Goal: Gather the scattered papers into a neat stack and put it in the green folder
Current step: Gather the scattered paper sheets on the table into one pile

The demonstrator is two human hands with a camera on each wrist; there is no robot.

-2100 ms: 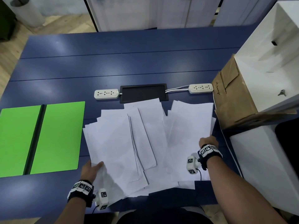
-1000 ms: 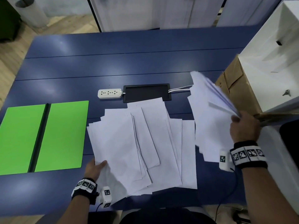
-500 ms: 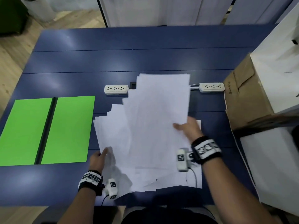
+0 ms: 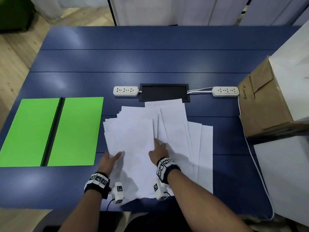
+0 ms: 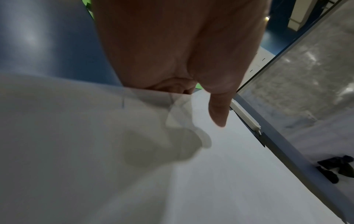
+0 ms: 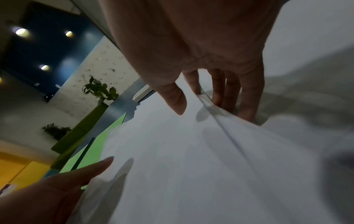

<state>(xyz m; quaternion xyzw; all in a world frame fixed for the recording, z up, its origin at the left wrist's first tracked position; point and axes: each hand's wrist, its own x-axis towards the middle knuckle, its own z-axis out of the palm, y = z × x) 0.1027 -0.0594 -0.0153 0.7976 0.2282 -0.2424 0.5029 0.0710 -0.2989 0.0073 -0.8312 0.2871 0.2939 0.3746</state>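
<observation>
Both hands were on the loose spread of white papers lying near the front edge of the dark blue desk, about midway along it. The left hand gripped the left side of the pile close to the front edge: in the left wrist view its thumb lay on top of the sheets and its fingers went out of sight beneath their edge. The right hand rested on the middle of the pile with its index finger stretched along the right edge of the top batch; the right wrist view showed the thumb above that batch and the other fingers tucked under it, so it was pinching those sheets. The papers were still fanned out, with several sheets sticking out toward the back edge and others stepping off to the right.

The green folder lay open and flat toward the desk's left edge, its dark spine running front to back, just beside the papers and apart from them. Behind the pile a black cable hatch was set into the desk, the rearmost sheet overlapping its front rim. A white power strip sat on each side of it, the right one with cords running to the hatch. At the right edge stood a brown cardboard box with a white box on top.
</observation>
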